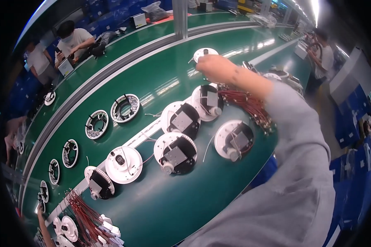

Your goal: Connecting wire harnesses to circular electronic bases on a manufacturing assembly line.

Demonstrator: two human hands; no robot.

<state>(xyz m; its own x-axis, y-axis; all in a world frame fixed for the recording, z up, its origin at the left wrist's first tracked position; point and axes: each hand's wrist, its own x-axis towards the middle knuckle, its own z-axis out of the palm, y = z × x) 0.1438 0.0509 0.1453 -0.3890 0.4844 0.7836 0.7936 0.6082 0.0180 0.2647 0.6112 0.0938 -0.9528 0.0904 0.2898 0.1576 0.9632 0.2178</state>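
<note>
My right hand (212,67), in a grey sleeve, stretches across to the far side of the green bench. Its fingers are curled at the near edge of a white round plate (201,52) with a dark part at its centre; the fingertips are partly hidden. Just below the hand lies a white round unit (203,101) with a black half and a grey box. Similar units (180,120), (175,153), (235,140) rest closer to me. A bundle of red wires (249,105) lies under my forearm. My left hand is out of view.
Several black-and-white rings (125,108) form a row along the bench (173,210). A white disc (124,164) and another wire bundle (84,214) lie at left. A co-worker's hand (40,209) shows at lower left. People (72,41) work beyond the metal rail (111,68).
</note>
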